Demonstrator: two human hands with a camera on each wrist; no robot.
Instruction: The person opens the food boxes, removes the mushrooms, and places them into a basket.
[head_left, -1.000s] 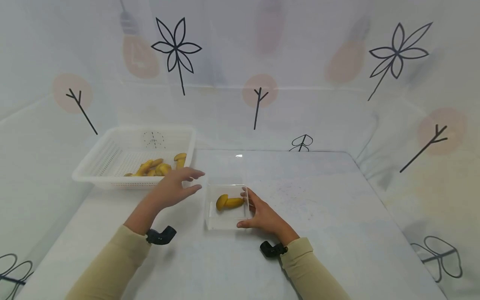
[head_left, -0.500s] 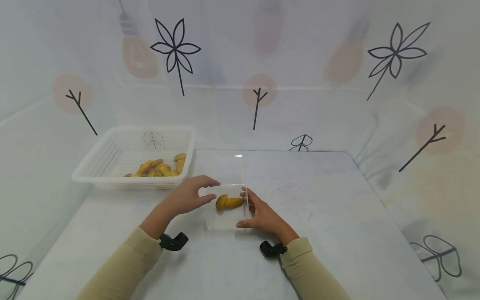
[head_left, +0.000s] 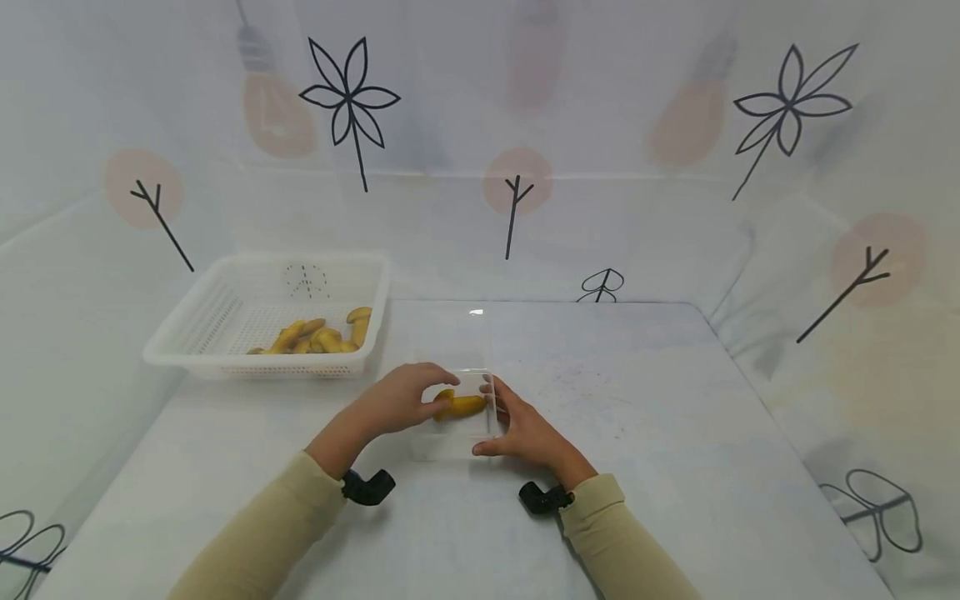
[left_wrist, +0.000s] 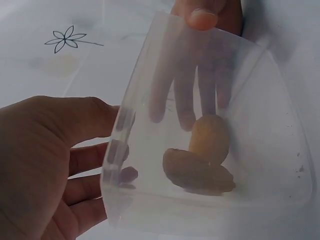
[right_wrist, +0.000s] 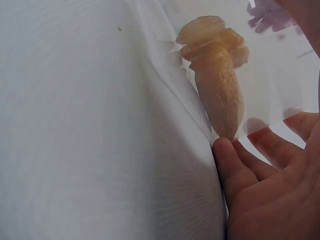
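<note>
A clear plastic box point(head_left: 446, 448) stands on the white table with one yellow mushroom point(head_left: 469, 406) lying in it. At the box's right side my right hand point(head_left: 532, 435) grips it, thumb towards the near corner and fingers at the far one. My left hand point(head_left: 397, 400) reaches across the left part of the box. Its thumb and fingers are parted, with nothing between them, and the thumb covers part of the mushroom's cap in the head view. Through the plastic point(left_wrist: 265, 165), the left wrist view shows the left fingertips; whether they touch it I cannot tell.
A white perforated basket point(head_left: 195, 358) stands at the table's back left, holding several yellow mushrooms point(head_left: 326, 339). White cloth point(head_left: 637, 208) with printed flowers and bulbs hangs behind and beside the table point(head_left: 637, 400).
My left hand has moved right and slightly nearer, from beside the basket to over the box's left part. The right hand, box and mushroom have stayed put.
</note>
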